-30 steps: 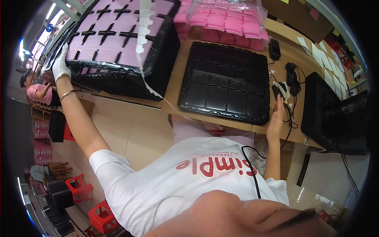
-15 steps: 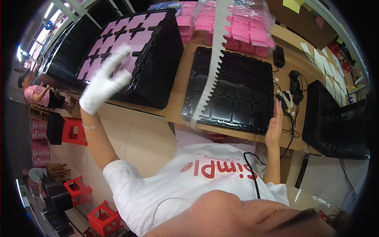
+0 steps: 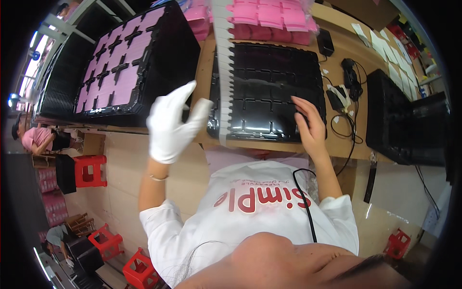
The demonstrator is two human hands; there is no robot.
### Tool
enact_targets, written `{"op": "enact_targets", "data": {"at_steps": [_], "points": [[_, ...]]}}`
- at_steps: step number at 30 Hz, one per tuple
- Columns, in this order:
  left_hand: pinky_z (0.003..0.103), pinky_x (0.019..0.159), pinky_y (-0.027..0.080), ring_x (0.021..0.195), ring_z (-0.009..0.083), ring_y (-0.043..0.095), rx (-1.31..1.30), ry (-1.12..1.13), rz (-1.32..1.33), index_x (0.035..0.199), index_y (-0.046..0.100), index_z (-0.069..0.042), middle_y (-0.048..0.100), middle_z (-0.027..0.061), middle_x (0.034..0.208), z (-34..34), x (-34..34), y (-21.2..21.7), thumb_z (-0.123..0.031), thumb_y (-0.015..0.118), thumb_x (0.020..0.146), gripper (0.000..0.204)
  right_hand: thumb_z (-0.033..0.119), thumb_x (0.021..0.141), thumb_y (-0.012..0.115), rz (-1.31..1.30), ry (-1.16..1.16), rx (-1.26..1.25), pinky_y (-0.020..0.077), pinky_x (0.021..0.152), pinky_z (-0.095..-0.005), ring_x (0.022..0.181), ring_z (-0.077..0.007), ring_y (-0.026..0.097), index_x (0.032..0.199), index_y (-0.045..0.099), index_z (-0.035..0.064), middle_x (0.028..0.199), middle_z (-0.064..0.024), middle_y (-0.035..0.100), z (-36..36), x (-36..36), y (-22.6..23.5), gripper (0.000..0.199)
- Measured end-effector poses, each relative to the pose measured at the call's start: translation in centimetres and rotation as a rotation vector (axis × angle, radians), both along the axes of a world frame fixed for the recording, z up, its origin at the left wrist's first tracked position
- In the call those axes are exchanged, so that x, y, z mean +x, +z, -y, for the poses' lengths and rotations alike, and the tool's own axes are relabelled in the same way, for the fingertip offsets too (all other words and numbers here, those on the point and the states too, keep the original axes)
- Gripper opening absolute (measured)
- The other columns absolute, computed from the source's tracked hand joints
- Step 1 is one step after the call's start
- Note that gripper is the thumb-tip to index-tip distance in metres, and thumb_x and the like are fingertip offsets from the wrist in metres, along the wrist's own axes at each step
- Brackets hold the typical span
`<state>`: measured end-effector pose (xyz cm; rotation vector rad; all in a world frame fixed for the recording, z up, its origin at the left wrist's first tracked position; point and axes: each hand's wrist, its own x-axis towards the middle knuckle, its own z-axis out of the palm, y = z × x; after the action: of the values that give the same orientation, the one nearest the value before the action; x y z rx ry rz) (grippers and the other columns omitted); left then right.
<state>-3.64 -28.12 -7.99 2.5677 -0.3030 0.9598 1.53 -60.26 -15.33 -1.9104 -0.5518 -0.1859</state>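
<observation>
Left hand [image 3: 172, 126], white-gloved, holds a long white strip [image 3: 224, 72] running toward 12 o'clock over the empty black tray [image 3: 269, 91] on the desk [image 3: 346, 139]. Right hand [image 3: 310, 126], bare, rests flat on the tray's 3 o'clock edge, steadying it. Next likely needs the strip lowered squarely onto the tray.

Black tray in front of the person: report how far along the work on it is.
Done: the tray at left has pink pieces in its compartments. In hand: the gloved left hand holds up a long white strip, and the bare right hand rests on the black tray. Left: that tray's compartments look empty.
</observation>
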Motion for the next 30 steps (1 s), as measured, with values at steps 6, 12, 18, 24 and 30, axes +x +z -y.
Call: {"op": "enact_targets", "data": {"at_steps": [6,12,18,24,30], "points": [[0.019,0.055,0.044,0.058,0.0027,0.054,-0.865,-0.034,-0.963,0.098,0.066,0.000,0.068,0.0032,0.083,2.4,4.9,-7.4,-0.025,0.076,0.083,0.031,0.008,0.093,0.061,-0.457,0.192,0.155,0.0493,0.090,-0.0264,0.105,-0.0149,0.062,0.120,0.060,0.0009,0.115,-0.0106,0.065,-6.4,1.0,-3.4,0.028],[0.017,0.052,0.039,0.057,0.0024,0.053,-1.275,0.029,-0.639,0.089,0.066,-0.002,0.066,0.0007,0.075,5.6,4.2,-7.2,-0.019,0.073,0.087,0.018,0.011,0.086,0.071,-0.600,0.101,0.154,0.0508,0.070,-0.0228,0.084,-0.0076,0.063,0.096,0.068,0.0026,0.098,-0.0063,0.069,-9.6,-1.0,-4.0,0.014],[0.018,0.054,0.040,0.058,0.0027,0.053,-1.347,0.092,-0.553,0.092,0.066,-0.001,0.065,0.0004,0.075,5.6,4.5,-9.2,-0.020,0.072,0.088,0.020,0.011,0.075,0.076,0.344,0.088,0.005,0.0484,0.072,-0.0299,0.084,-0.0181,0.060,0.084,0.068,0.0066,0.092,-0.0039,0.066,-9.2,0.0,-4.9,0.013],[0.018,0.055,0.042,0.060,0.0025,0.053,-1.319,0.137,-0.556,0.096,0.065,-0.001,0.063,0.0004,0.075,3.4,5.2,-10.6,-0.022,0.072,0.088,0.024,0.010,0.078,0.075,0.126,0.253,0.073,0.0488,0.075,-0.0297,0.087,-0.0154,0.060,0.078,0.069,0.0061,0.092,-0.0056,0.063,-11.5,9.9,-2.2,0.007],[0.018,0.055,0.045,0.059,0.0050,0.058,-1.336,0.102,-0.631,0.082,0.061,-0.001,0.069,0.0065,0.079,3.6,5.7,-10.8,-0.016,0.072,0.087,0.019,0.018,0.073,0.075,-0.086,0.185,-0.291,0.0532,0.072,-0.0347,0.077,-0.0222,0.069,0.081,0.074,0.0084,0.082,-0.0118,0.071,-17.2,25.3,-7.5,0.013]]}}
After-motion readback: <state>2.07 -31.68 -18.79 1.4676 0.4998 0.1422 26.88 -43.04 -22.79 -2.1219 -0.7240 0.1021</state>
